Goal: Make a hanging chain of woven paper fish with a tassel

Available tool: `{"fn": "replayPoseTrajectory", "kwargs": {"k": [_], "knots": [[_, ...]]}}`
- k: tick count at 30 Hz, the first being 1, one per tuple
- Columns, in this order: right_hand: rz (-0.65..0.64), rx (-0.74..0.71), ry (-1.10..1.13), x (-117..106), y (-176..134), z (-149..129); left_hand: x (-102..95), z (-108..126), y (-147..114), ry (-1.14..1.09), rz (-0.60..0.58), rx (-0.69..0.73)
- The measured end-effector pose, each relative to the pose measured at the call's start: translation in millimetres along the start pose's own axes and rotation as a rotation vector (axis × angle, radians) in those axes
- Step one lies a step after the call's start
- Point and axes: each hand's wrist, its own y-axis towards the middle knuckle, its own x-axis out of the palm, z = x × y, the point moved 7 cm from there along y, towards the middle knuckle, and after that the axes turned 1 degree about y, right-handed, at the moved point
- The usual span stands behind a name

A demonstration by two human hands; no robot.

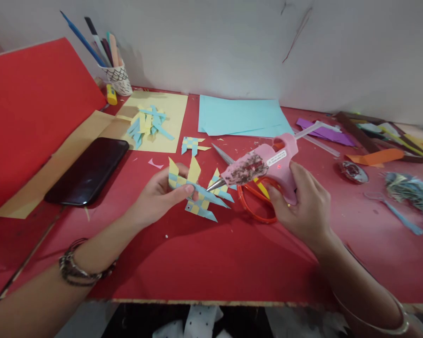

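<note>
My left hand pinches a woven paper fish of yellow and light blue strips between thumb and fingers. A pink hot glue gun is gripped in my right hand, its metal nozzle at or very close to the fish's blue strip; I cannot tell whether they touch. Below and behind the held fish lie more woven paper fish, partly hidden. Under the glue gun rest scissors with red-orange handles, partly covered. Another small woven fish lies farther back.
Blue and yellow paper strips lie on a yellow sheet, beside light blue sheets. A black phone and a pen cup are at left. Orange paper and a thread bundle lie at right.
</note>
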Motion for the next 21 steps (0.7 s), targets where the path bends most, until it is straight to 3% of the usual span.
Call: {"fn": "replayPoseTrajectory", "kwargs": {"k": [21], "knots": [[-0.019,0.003,-0.008,0.2,0.0,2.3,-11.1,0.6,5.4,0.102,0.069,0.046]]}}
